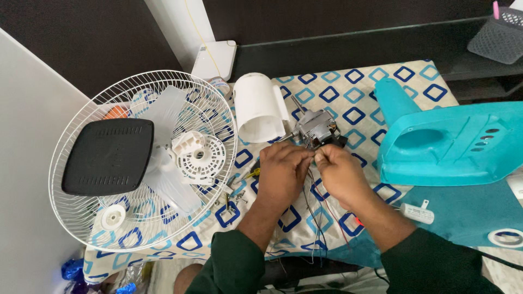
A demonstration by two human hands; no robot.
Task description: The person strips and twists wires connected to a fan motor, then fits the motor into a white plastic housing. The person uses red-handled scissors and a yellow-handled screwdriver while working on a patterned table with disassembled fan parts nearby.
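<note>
A grey metal fan motor point(317, 128) with a shaft lies on the patterned cloth point(354, 87) in the middle. Thin wires point(313, 209) run from it toward me. My left hand point(282, 173) and my right hand point(339, 173) meet just in front of the motor, fingertips pinched together on the wires. A white cylindrical motor cover point(257, 106) lies just left of the motor. Which wire each hand holds is hidden by the fingers.
A white wire fan guard point(143, 158) lies at left with a black plate point(109, 157), translucent blades and white plastic parts in it. A turquoise fan base housing point(452, 141) sits at right. Screws and a screwdriver point(246, 176) lie near my left hand. A white capacitor point(417, 212) rests at right front.
</note>
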